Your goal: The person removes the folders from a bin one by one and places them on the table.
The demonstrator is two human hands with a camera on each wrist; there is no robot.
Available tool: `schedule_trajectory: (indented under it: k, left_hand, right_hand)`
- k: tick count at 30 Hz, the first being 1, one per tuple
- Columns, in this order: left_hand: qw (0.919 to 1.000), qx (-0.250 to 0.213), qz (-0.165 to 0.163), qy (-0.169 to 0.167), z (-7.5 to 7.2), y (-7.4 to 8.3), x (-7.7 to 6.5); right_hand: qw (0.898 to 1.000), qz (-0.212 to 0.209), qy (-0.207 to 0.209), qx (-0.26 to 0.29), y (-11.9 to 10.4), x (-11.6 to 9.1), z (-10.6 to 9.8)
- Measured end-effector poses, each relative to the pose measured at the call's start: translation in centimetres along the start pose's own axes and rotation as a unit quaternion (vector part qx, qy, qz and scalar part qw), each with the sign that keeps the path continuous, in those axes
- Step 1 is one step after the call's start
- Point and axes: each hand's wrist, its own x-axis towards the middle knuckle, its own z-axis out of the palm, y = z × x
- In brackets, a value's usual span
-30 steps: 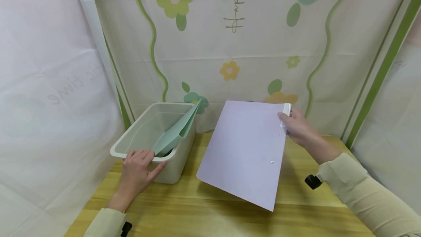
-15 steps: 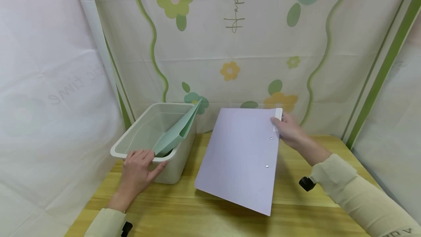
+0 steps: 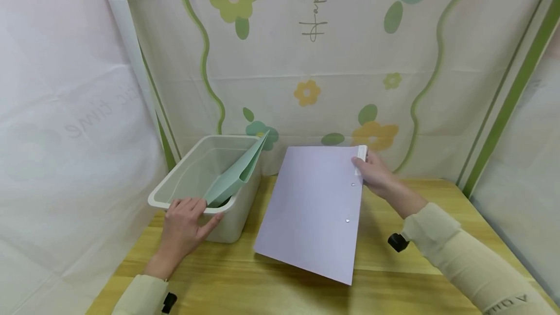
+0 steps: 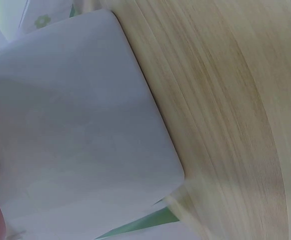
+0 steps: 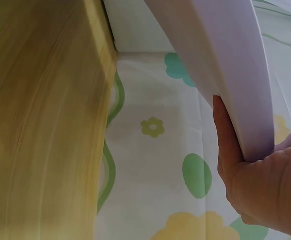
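Note:
A light purple file folder with two metal rivets hangs tilted above the table. My right hand pinches its upper right corner by the white label, thumb on the near face. Seen in the right wrist view, the fingers reach behind the folder's spine. To the left stands a white plastic bin, its front rim gripped by my left hand, with the thumb along the outside. A mint green folder leans inside the bin, one corner sticking out above the rim. The bin's wall fills much of the left wrist view.
Everything stands on a wood-grain table. A floral cloth hangs behind it, and white cloth closes off the left side. Another cloth hangs at the right.
My right hand has moved the purple folder left, toward the bin, and slightly down. The left hand and the bin keep their place.

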Motion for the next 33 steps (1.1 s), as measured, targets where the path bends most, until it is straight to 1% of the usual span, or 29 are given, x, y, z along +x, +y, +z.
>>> schedule_trajectory:
  k: [19,26,33]
  left_hand:
    - [1.0,-0.001,-0.003,-0.008,0.1,-0.2,0.0]
    - [1.0,0.003,-0.002,-0.005,0.1,-0.2,0.0]
    - [1.0,-0.003,-0.003,-0.006,0.2,-0.3,-0.1]
  right_hand:
    - [0.999,0.032,0.015,-0.006,1.3,1.8,1.6]
    - [0.999,0.031,0.014,-0.037,1.3,1.9,2.1]
    - [0.999,0.026,0.007,-0.037,1.9,2.3,2.3]
